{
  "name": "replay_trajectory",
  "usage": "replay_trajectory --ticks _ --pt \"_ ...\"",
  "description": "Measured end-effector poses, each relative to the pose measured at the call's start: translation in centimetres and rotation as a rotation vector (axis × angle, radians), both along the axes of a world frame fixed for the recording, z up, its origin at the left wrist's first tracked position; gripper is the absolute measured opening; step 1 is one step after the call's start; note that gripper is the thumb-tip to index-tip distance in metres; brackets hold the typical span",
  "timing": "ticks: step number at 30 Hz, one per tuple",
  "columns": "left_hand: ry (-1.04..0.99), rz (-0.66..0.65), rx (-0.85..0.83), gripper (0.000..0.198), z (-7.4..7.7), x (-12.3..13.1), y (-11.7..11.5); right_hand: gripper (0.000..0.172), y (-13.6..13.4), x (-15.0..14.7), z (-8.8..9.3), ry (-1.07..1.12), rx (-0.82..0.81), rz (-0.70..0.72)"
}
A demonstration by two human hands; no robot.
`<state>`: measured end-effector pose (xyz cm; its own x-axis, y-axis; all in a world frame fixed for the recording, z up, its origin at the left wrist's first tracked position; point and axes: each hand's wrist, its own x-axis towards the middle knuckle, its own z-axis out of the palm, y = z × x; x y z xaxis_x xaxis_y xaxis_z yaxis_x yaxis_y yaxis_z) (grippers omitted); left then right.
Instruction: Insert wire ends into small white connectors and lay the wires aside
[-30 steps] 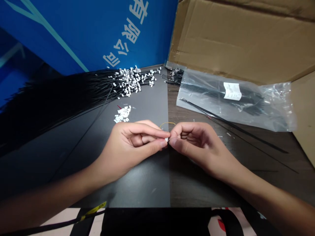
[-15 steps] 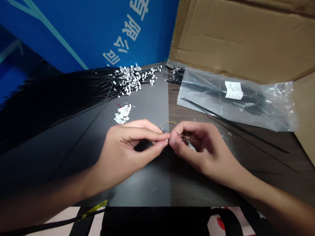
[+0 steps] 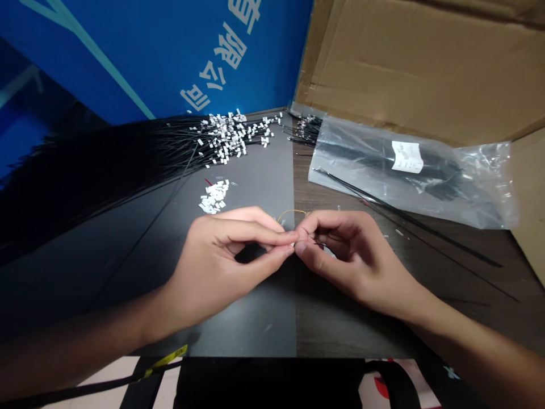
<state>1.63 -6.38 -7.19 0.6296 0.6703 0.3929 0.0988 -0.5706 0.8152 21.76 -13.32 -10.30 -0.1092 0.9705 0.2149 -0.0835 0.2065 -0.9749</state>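
Note:
My left hand [image 3: 204, 258] pinches a tiny white connector housing [image 3: 293, 244] between thumb and forefinger, most of it covered by the fingertips. Against it, my right hand [image 3: 361, 264] closes thumb and fingers on the end of a thin black wire [image 3: 320, 245], part of which shows by the thumb. The fingertips of both hands meet just over the table, so whether the wire sits inside the housing is hidden. Behind them a thin yellow wire [image 3: 293, 211] curves up. A small pile of loose white housings [image 3: 214, 197] lies beyond my left hand.
Black wires [image 3: 106, 165] with white-housed ends [image 3: 230, 133] spread across the left. At the right lie a labelled clear plastic bag [image 3: 481, 193] of black wires and several loose wires [image 3: 409, 218]. A blue panel [image 3: 149, 51] and cardboard [image 3: 417, 62] stand behind the table [image 3: 255, 335].
The whole view has shifted slightly to the right. Both hands keep the same pinch, fingertips together, with the white housing a little more covered.

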Motion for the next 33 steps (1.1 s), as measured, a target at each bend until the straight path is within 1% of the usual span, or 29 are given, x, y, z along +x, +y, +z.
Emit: replay_trajectory --ticks 5,9,11,13,16,18,23,24,26,29,33 --pt "-0.015 -0.008 -0.004 0.015 0.0 -0.1 0.2 0.022 0.0 0.0 0.2 -0.045 0.009 -0.023" --pt "-0.025 0.013 -0.011 0.020 -0.3 -0.2 0.4 0.022 0.1 0.0 0.3 -0.064 0.022 -0.052" --pt "-0.038 0.010 -0.042 0.023 -0.4 -0.1 0.4 0.021 0.1 0.1 0.3 -0.057 0.020 -0.048" --pt "-0.069 -0.018 -0.115 0.027 -0.4 0.0 0.4 0.020 0.2 0.3 0.4 -0.054 0.011 -0.040" --pt "-0.123 -0.036 -0.287 0.032 -0.2 0.2 0.6 0.020 0.2 0.5 0.5 -0.056 0.005 -0.019" --pt "-0.127 -0.052 -0.395 0.027 -0.2 0.2 0.9 0.019 0.2 0.5 0.5 -0.058 0.011 -0.007" --pt "-0.148 -0.133 -0.617 0.008 -0.5 0.3 1.6 0.017 0.3 0.3 0.5 -0.050 0.013 0.004" --pt "-0.158 -0.140 -0.663 0.007 -0.6 0.3 1.6 0.017 0.3 0.3 0.5 -0.049 0.011 0.006" --pt "-0.163 -0.144 -0.745 0.015 -0.7 0.4 1.6 0.017 0.3 0.4 0.4 -0.055 0.005 0.013" --pt "-0.156 -0.140 -0.795 0.021 -0.9 0.4 1.5 0.016 0.4 0.5 0.4 -0.074 0.000 0.022" --pt "-0.167 -0.148 -0.781 0.018 -1.1 0.2 1.5 0.016 0.5 0.5 0.4 -0.080 -0.011 0.033"
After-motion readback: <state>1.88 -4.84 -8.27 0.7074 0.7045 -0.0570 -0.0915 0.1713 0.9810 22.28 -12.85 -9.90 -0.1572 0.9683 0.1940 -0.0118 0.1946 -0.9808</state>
